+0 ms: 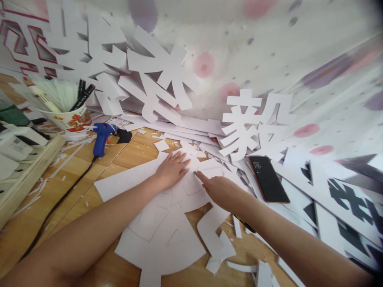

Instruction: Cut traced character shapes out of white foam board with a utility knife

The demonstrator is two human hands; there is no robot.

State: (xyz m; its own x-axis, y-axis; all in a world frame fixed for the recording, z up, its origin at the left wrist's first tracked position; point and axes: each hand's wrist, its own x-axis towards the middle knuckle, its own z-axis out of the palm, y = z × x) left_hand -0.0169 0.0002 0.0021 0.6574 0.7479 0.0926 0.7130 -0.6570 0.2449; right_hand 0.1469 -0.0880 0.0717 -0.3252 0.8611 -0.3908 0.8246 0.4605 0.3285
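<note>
A large white foam board cutout (161,243) lies on the wooden table, with pencil outlines drawn on its face. My left hand (172,169) is spread flat on its upper part, fingers apart, pressing on the sheet. Just to the right, my right hand (217,187) is closed, its index finger stretched toward a small grey tip on the board. The yellow and black end of what looks like a utility knife (247,225) shows under the right wrist; the rest is mostly hidden by the hand. Beside the sheet lies a curved white offcut (214,235).
At left lie a blue glue gun (102,137) with a black cord and a paper cup (67,119) of glue sticks and markers. A wooden crate (30,175) is at the left edge. White cut characters (243,123) lean on the curtain. A phone (269,179) rests on boards at right.
</note>
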